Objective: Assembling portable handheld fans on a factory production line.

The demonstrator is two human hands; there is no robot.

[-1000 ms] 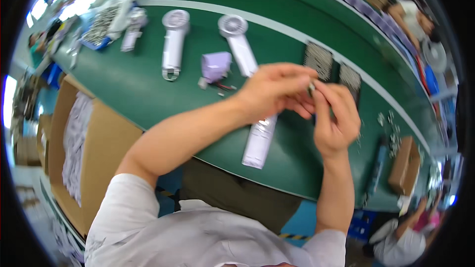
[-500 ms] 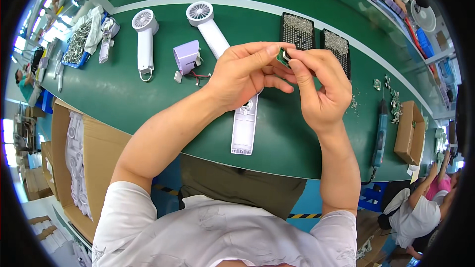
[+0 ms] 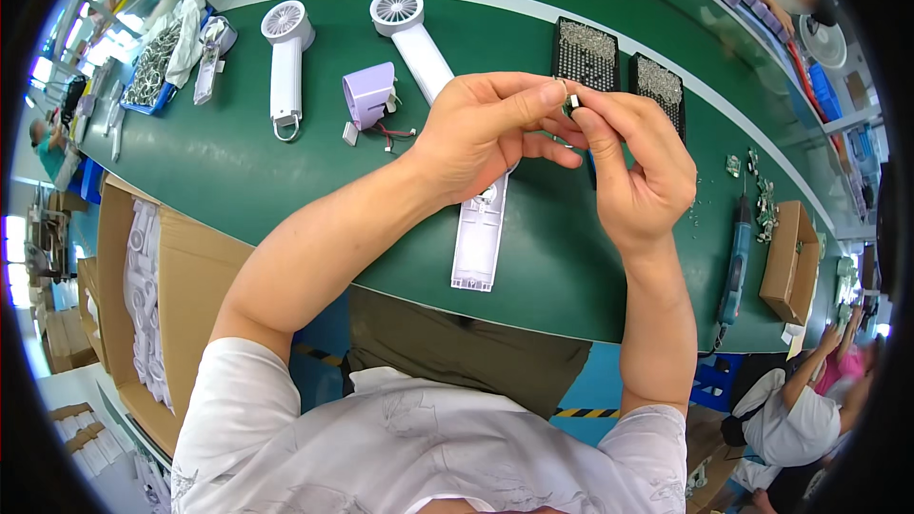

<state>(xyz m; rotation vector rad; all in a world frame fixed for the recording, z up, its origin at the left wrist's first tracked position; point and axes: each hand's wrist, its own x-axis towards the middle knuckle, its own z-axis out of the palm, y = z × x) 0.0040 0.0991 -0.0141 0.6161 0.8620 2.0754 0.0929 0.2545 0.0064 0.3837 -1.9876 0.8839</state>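
Above the middle of the bench, my left hand and my right hand meet, fingertips pinched round a small green circuit board. A small white part shows on it; the rest is covered by my fingers. Below my left hand lies an open white fan-handle shell, its upper end partly hidden by that hand. A white handheld fan lies behind my left hand. Farther left are a second white handheld fan and a purple curved housing with thin wires beside it.
Two black screw trays stand at the back right. A power screwdriver lies at right, near loose circuit boards and a cardboard box. At left are a blue bin of metal rings and a carton of white parts. Other people sit nearby.
Both hands have shifted slightly right with the circuit board, which has turned so less of its green face shows. The view has also shifted a little.
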